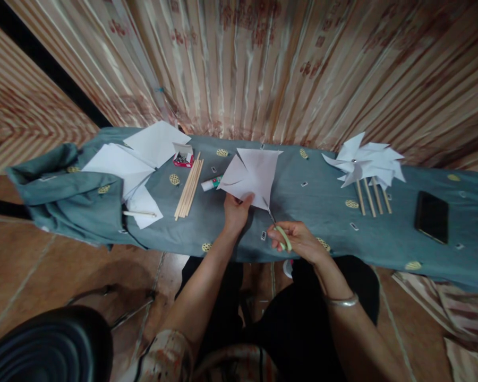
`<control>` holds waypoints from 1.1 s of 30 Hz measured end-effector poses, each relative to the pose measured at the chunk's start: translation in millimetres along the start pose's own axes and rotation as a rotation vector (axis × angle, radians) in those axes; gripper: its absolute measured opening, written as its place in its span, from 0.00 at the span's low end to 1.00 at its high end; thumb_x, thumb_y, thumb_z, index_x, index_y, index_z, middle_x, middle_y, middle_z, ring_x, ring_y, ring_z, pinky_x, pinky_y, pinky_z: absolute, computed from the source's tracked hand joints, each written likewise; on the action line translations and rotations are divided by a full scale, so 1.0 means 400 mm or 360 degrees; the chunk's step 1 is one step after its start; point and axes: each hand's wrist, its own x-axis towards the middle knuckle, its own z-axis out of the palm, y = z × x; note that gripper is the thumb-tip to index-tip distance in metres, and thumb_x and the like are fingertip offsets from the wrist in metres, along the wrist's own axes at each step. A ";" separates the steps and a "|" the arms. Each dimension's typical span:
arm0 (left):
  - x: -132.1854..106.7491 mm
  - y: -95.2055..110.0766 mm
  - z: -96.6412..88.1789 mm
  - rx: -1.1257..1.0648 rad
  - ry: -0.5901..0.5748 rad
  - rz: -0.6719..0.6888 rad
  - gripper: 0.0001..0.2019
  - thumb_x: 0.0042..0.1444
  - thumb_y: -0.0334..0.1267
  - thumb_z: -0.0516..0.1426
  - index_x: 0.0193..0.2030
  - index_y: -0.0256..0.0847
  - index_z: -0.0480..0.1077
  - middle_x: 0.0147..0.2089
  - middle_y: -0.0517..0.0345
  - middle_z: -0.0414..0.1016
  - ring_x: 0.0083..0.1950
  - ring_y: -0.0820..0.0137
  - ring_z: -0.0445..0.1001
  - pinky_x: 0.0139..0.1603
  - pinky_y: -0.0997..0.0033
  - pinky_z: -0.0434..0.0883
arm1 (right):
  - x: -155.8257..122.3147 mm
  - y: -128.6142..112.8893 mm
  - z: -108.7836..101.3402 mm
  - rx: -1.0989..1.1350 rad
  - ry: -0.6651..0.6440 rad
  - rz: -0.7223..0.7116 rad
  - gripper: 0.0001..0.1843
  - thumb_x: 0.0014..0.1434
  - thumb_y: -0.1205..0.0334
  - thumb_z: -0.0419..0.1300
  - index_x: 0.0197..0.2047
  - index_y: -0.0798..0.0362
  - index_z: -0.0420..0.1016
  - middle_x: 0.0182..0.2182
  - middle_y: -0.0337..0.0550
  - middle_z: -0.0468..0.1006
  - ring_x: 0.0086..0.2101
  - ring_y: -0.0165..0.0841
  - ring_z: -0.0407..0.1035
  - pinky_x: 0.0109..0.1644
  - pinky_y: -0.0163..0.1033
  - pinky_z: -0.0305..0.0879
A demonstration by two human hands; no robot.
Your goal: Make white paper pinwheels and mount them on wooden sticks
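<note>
My left hand (235,211) pinches the near edge of a white paper square (252,174) that has cuts running in from its corners, held above the grey-blue tablecloth (318,207). My right hand (298,241) grips green-handled scissors (278,229), whose blades point up into the paper's lower right edge. A glue stick (211,184) lies just left of the paper.
Wooden sticks (189,187), a red box of pins (183,157) and loose white sheets (131,164) lie at the left. Finished white paper pinwheels on sticks (366,164) and a black phone (432,216) are at the right. A dark stool (51,345) stands lower left; a curtain hangs behind.
</note>
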 end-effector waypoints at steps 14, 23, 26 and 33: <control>-0.002 0.004 -0.007 -0.0029 -0.0172 -0.0029 0.18 0.41 0.36 0.65 0.40 0.36 0.72 0.42 0.50 0.79 0.42 0.64 0.77 0.47 0.64 0.71 | 0.004 -0.003 0.002 0.0011 -0.0002 -0.0047 0.28 0.39 0.38 0.69 0.30 0.55 0.75 0.18 0.36 0.73 0.18 0.24 0.64 0.18 0.29 0.53; 0.000 -0.002 -0.007 -0.0005 -0.0134 -0.0042 0.19 0.41 0.37 0.66 0.41 0.36 0.72 0.43 0.50 0.79 0.42 0.64 0.77 0.47 0.64 0.72 | 0.006 -0.003 0.005 0.0022 0.0030 -0.0047 0.27 0.36 0.39 0.71 0.29 0.54 0.74 0.17 0.36 0.73 0.17 0.24 0.64 0.18 0.29 0.52; 0.000 -0.003 -0.008 -0.0028 -0.0135 -0.0035 0.18 0.41 0.37 0.66 0.41 0.37 0.71 0.43 0.50 0.79 0.42 0.64 0.77 0.47 0.63 0.71 | 0.005 -0.009 0.008 0.0014 0.0050 -0.0028 0.28 0.35 0.39 0.71 0.28 0.54 0.74 0.17 0.35 0.72 0.17 0.24 0.63 0.18 0.29 0.52; -0.001 0.009 -0.006 -0.0112 -0.0187 -0.0051 0.14 0.44 0.31 0.65 0.39 0.37 0.70 0.40 0.52 0.79 0.39 0.63 0.76 0.46 0.61 0.71 | -0.007 -0.016 0.017 0.0032 0.0066 -0.0003 0.28 0.35 0.38 0.70 0.29 0.54 0.74 0.18 0.36 0.74 0.18 0.23 0.64 0.21 0.30 0.54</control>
